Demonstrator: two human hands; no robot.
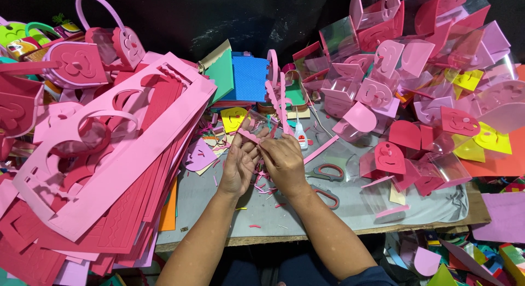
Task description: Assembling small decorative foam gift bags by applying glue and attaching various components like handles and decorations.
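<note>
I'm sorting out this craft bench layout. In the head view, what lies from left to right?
Stack of pink foam cut-out sheets → left hand → right hand → red-handled scissors → pile of clear plastic boxes with pink foam fronts.

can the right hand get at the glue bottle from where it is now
Probably yes. The glue bottle lies just beyond the right hand with nothing over it, but that hand is pinching a pink strip together with the left hand.

Both forearms are bare from wrist to elbow, with no watch, ring or bracelet showing on the left hand (238,164) or the right hand (284,163). A dark navy sleeve edge shows at the right upper arm, and dark navy clothing covers the lap below
</note>
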